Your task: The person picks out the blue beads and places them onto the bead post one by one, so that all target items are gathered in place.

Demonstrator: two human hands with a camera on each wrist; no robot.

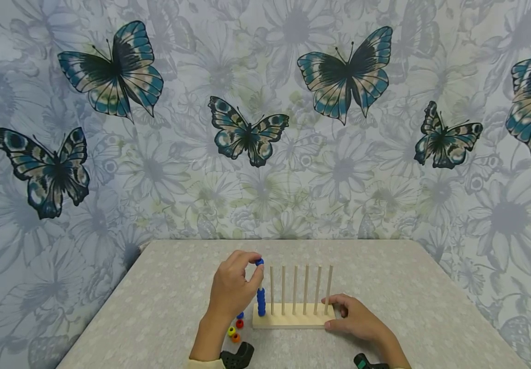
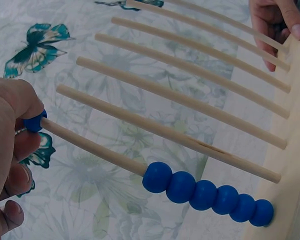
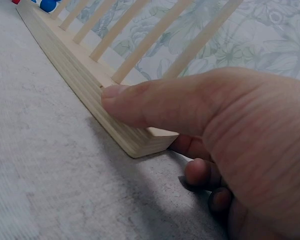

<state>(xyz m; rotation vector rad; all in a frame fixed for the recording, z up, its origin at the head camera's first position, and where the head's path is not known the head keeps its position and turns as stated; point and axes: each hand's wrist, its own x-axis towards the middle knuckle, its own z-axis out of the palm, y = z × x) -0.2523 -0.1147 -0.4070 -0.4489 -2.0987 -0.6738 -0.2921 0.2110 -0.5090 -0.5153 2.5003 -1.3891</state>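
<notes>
My left hand (image 1: 232, 284) pinches a blue bead (image 2: 35, 121) between thumb and fingertips at the top of the leftmost peg. The peg's tip meets the bead; whether it has entered the hole I cannot tell. Lower on that same peg sits a stack of several blue beads (image 2: 200, 194), reaching down to the wooden base (image 1: 293, 322). The other pegs (image 1: 295, 290) stand upright and bare. At the base's right end, my right hand (image 1: 358, 319) grips it, thumb (image 3: 140, 105) on the near edge and fingers behind, partly hidden.
Left of the base, loose beads lie on the table (image 1: 155, 307): a blue bead (image 1: 240, 315), a red bead (image 1: 240, 324), a yellow bead (image 1: 231, 331) and an orange bead (image 1: 235, 337). Behind the table rises a wall (image 1: 265, 205) with butterfly wallpaper.
</notes>
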